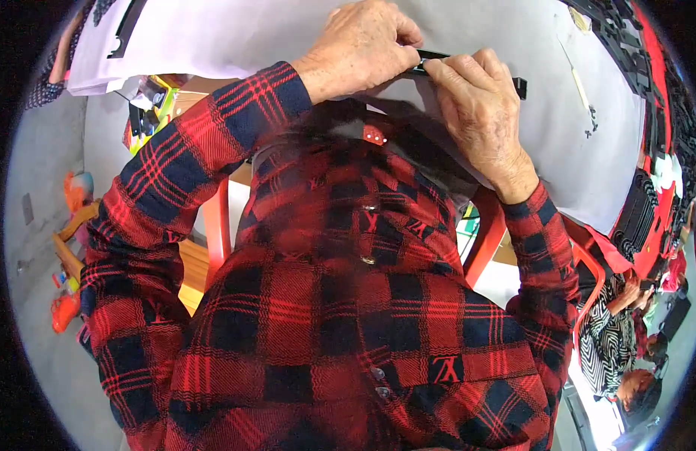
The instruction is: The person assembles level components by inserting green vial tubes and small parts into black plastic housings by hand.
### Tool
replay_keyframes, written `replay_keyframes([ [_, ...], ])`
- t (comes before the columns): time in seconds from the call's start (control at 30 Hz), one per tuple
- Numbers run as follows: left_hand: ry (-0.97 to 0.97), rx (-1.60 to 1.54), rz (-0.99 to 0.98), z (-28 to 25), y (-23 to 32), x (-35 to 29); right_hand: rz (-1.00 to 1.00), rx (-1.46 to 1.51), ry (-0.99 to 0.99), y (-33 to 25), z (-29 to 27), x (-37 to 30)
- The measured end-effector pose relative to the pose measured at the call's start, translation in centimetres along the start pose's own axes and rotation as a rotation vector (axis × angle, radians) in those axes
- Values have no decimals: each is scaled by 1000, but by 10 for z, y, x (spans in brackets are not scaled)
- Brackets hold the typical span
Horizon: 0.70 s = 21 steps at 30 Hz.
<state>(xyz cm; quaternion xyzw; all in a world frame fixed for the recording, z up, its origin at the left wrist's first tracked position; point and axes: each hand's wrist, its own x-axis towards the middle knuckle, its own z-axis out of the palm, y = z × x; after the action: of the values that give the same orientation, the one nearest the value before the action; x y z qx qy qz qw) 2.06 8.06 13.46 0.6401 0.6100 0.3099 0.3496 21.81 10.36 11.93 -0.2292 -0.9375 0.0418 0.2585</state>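
A narrow black strip-shaped part [521,88] lies between my hands over the pale grey table cover [543,135]; its right end sticks out past my right hand. My right hand [479,113] is closed round it, the thumb and forefinger pressing near its middle. My left hand [359,49] pinches at the strip's left portion, thumb and forefinger together. Whether a small piece sits between those fingertips is hidden. To the right lies a thin-tipped tool with a cream handle [579,86], beside a few tiny black pieces [591,120].
Another long black strip [124,30] lies at the far left of the table. Many black parts [633,218] are heaped on red cloth along the right edge. A colourful box [156,101] stands below the table's left edge. Other people [607,331] sit at the right; an arm [62,56] shows upper left.
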Motion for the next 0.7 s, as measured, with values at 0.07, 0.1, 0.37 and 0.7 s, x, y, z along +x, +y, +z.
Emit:
replay_keyframes([
  [0.07, -29, -46, -23, -1, 2, 1, -1, -5, -17, 2, -1, -1],
  [0.1, -30, -48, -26, -1, 3, 1, -6, -5, -29, 3, 0, -1],
  [0.37, -52, -19, -77, -3, 5, 3, -44, -8, -83, 8, -3, 4],
  [0.7, -140, 105, -88, -6, 1, 7, -123, 46, -149, 8, -11, 12],
])
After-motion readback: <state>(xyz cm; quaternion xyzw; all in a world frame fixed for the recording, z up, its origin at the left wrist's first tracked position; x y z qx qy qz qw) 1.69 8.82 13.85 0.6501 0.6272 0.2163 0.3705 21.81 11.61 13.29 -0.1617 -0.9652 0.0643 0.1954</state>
